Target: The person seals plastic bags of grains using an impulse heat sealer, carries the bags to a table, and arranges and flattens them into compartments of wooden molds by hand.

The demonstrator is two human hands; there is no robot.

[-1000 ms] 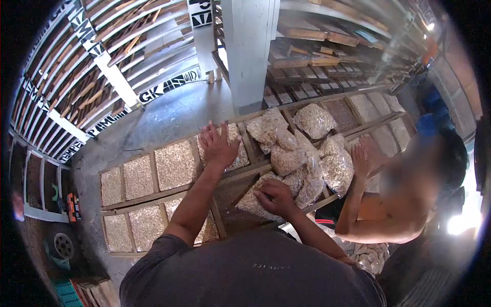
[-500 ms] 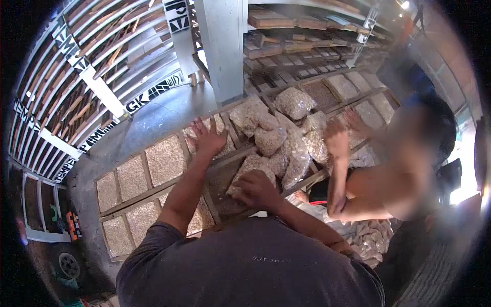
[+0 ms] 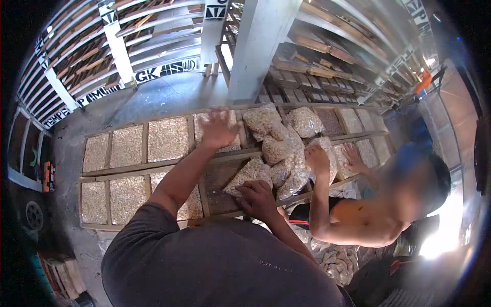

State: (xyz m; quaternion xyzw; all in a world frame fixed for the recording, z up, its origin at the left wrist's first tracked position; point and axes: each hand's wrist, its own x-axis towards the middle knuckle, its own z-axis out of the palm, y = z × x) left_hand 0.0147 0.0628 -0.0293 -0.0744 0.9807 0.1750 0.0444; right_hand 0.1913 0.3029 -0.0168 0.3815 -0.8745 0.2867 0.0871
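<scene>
My left hand (image 3: 219, 129) lies over a bean-filled compartment (image 3: 200, 139) in the far row of the wooden tray frame (image 3: 203, 197). Its fingers are spread and a little blurred. My right hand (image 3: 257, 198) has its fingers curled on the lower edge of a clear plastic bag of pale beans (image 3: 251, 175), which lies tilted in a near-row compartment. Just beyond it, several more plump bean bags (image 3: 279, 148) are heaped across both rows. Flattened bean-filled packs (image 3: 168, 139) fill the compartments to the left.
At the right, a co-worker grips a bag with one hand (image 3: 318, 159) and lays the other hand (image 3: 354, 159) on a filled compartment. A pile of filled bags (image 3: 338, 263) lies below the tray's near edge. A white post (image 3: 261, 51) and slatted racks (image 3: 163, 38) stand behind.
The head view has turned, shifting the scene. My left hand still rests spread on the far row, and my right hand remains at the same bag. The co-worker's near hand has come down onto a bag.
</scene>
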